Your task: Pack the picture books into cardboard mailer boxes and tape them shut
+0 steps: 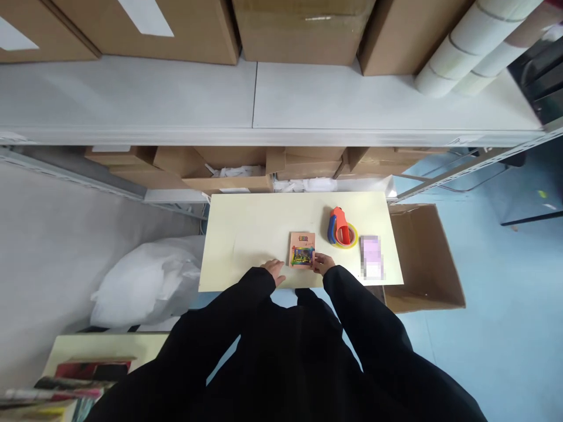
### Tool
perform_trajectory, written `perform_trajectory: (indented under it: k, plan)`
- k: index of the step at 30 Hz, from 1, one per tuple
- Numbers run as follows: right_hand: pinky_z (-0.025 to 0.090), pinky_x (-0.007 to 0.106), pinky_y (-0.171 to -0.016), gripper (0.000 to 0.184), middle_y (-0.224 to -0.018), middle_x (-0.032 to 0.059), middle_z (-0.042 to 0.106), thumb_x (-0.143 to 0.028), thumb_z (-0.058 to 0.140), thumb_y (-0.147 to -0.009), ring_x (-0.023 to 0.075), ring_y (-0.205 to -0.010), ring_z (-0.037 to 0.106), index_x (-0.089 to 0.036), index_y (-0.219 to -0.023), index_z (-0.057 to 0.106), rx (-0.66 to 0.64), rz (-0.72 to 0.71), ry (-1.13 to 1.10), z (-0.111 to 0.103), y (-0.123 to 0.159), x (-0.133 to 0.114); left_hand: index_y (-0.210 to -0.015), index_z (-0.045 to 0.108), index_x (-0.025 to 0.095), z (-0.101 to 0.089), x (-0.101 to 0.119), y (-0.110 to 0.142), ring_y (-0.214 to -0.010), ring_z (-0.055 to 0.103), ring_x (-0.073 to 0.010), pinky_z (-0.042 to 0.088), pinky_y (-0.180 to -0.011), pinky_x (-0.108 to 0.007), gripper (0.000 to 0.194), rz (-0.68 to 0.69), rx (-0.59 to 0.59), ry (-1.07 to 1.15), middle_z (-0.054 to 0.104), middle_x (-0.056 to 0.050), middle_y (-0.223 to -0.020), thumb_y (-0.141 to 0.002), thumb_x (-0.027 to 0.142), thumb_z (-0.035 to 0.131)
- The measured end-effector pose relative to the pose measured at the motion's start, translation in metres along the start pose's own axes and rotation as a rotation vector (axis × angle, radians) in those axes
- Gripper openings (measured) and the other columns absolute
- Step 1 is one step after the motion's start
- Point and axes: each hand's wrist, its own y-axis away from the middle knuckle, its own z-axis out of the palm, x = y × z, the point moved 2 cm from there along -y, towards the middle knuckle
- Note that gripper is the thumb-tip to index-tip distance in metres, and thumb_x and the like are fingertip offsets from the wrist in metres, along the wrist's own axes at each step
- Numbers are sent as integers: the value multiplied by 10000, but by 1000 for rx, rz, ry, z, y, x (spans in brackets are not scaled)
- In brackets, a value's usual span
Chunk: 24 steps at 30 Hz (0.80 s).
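A small pink book [302,241] with a colourful picture on its cover lies on the cream table [246,234]. My right hand [324,264] has its fingers closed on the book's lower right edge. Just left of the book, my left hand [273,270] rests at the tabletop with its fingers stretched out, holding nothing and apart from the book. Beyond my right hand is an orange and blue tape dispenser [338,221] with a yellow-edged roll. A pixelated pink and white item [372,258] lies near the table's right end.
A shelf [176,97] with cardboard boxes [303,35] and white rolls [466,44] crosses above the table's far side. An open carton [422,258] stands at the right. White plastic bags [141,281] lie at the left, with stacked books [83,384] at lower left.
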Motion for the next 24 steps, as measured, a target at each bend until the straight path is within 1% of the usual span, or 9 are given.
perform_trajectory:
  k: [4,7,10,12,15,17,19,22,24]
  plan:
    - [492,299,-601,298,-668,10,612,-204,601,-600,156,-620,581,-188,-897,612,7,-30,115,-5,-9,5,-1270,404,195,28,27,0,-1254,279,-318,278,-981,-460,602,-23,-1,-74,302,-110,-1391,-697,312,549]
    - [458,351,-799,360,-873,62,627,-194,593,-597,205,-831,583,-183,-957,612,129,-161,296,-14,-3,12,-1268,407,200,40,27,7,-1285,220,-303,246,-1001,-467,605,-70,-19,-62,240,-102,-1422,-694,319,556]
    - [394,372,-906,477,-1069,138,549,-244,582,-607,247,-1000,525,-114,-1065,555,273,-288,448,-19,10,27,-1276,396,192,43,0,17,-1296,177,-334,237,-996,-496,664,-248,79,-29,173,-117,-1441,-658,333,594]
    - [387,362,-914,547,-1129,163,504,-279,560,-628,251,-1052,495,-86,-1134,491,331,-338,473,-13,17,38,-1303,350,157,41,-31,27,-1297,160,-349,235,-1000,-495,718,-434,231,25,145,-141,-1443,-653,331,600]
    - [392,346,-902,605,-1155,173,474,-298,521,-652,246,-1053,495,-71,-1200,404,394,-357,481,3,22,46,-1321,286,70,39,-81,41,-1294,219,-281,226,-1043,-396,679,-614,475,221,263,-179,-1396,-726,289,528]
    - [391,343,-895,639,-1136,170,479,-302,514,-651,249,-1036,504,-67,-1225,363,433,-329,489,14,23,44,-1319,288,82,40,-105,46,-1277,275,-240,243,-1049,-335,638,-634,575,340,339,-153,-1360,-745,253,507]
    - [389,351,-888,669,-1113,169,486,-306,524,-642,265,-1034,501,-71,-1241,342,475,-285,514,24,22,38,-1308,309,111,42,-119,46,-1251,327,-225,275,-1035,-310,622,-624,618,409,384,-136,-1328,-737,233,522]
    - [373,372,-887,697,-1094,184,482,-289,536,-627,294,-1039,487,-73,-1256,330,506,-176,563,33,19,27,-1301,292,147,43,-127,41,-1168,437,-214,354,-967,-317,630,-628,628,522,439,-141,-1266,-730,250,538]
    - [355,378,-897,682,-1090,191,480,-265,529,-626,295,-1029,485,-84,-1255,339,513,-100,568,37,17,22,-1289,284,161,41,-131,38,-1091,506,-201,396,-908,-327,591,-624,580,597,499,-140,-1192,-754,283,504]
